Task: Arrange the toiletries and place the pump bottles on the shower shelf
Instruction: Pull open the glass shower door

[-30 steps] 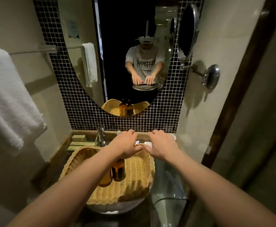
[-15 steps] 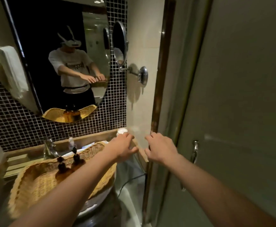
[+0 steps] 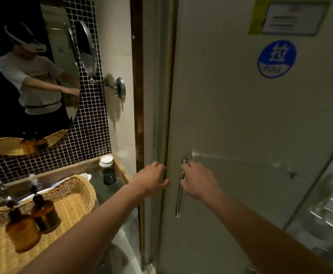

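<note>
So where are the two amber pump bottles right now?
In the head view both amber pump bottles stand upright side by side in the wicker basket at lower left, left of the person's left forearm, untouched, while both hands are over at the shower door.

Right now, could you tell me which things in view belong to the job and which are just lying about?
Job:
two amber pump bottles in the wicker basket
shower door handle, right hand at it
left hand at the door edge

Lying about:
capped glass
round wall mirror
pull sticker
</note>
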Motion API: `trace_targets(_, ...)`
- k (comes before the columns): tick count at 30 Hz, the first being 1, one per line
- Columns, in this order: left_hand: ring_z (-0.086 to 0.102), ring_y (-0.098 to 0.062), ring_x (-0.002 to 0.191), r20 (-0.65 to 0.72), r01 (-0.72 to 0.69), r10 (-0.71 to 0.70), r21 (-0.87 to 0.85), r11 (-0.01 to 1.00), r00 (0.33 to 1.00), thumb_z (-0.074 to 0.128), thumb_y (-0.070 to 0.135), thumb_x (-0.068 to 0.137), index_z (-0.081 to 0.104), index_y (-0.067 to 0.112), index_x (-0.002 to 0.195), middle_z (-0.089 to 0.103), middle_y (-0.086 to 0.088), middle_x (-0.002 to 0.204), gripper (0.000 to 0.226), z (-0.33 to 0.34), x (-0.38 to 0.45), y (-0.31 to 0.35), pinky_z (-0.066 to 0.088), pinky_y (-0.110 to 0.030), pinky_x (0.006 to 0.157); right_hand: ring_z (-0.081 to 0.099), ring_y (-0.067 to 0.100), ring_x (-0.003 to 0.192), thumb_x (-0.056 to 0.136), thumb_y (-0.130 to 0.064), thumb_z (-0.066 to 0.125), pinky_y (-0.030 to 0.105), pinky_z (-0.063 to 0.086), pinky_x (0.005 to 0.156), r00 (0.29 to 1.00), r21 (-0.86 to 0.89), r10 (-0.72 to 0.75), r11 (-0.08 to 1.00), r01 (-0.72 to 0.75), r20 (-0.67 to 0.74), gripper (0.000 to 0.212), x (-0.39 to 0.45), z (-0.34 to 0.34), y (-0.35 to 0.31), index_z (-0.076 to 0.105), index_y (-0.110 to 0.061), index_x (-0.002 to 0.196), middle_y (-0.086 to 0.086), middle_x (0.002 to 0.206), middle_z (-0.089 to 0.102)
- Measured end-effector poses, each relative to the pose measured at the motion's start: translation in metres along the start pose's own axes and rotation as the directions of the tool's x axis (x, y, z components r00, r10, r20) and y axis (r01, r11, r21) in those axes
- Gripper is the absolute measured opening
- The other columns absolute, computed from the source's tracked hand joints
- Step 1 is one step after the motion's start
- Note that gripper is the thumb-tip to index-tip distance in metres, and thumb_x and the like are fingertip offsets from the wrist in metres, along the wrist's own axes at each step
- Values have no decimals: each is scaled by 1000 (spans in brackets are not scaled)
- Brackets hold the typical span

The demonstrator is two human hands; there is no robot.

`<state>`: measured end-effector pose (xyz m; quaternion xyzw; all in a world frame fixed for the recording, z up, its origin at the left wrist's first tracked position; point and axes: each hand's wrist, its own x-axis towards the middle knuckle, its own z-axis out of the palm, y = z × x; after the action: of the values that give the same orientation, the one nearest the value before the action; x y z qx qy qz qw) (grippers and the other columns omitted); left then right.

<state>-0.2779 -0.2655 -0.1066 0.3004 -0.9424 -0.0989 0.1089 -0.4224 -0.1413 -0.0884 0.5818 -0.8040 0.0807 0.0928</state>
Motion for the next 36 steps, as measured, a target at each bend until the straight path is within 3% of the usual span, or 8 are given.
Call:
trace_targets(9,52,-24,116,38,-14,16,-49,999,999,54,51,92,42,18,139,50,-7,131,58,37,31,42,46,-38,96,53,29,118,91,-26,56,39,45,93,997,91,77,993,-79,19,44,5,21,54,49,-17,133,8,129,52)
trace_targets(19,53,-32,117,91,-45,63,-189,981,994,58,30,91,28,13,148,53,-16,130,67,69,68,38,42,-39,98,52,32,120,90,-16,57,40,45,96,985,285,158,943,-172,73,62,28,61,57,35,-23,148,10,131,53)
trace_targets(24,55,-31,114,100,-101,123,-200,975,987,55,30,94,28,15,151,53,-14,129,65,73,75,24,46,-39,95,57,31,118,85,-3,51,32,41,95,956,521,290,810,-272,47,59,51,76,46,50,-18,142,15,128,63)
trace_targets(32,53,-31,114,121,-209,225,-134,969,967,55,26,92,22,16,154,51,-11,130,71,70,74,10,50,-47,87,55,32,113,87,-4,52,33,43,92,958,578,275,771,-267,77,52,67,101,28,54,-19,137,15,122,59)
trace_targets(36,50,-26,121,118,-232,242,-89,969,963,56,30,93,40,19,145,47,-6,138,56,71,71,-1,49,-45,95,58,26,104,83,-5,58,28,42,78,941,565,335,769,-299,42,47,68,104,26,58,-26,125,6,113,63)
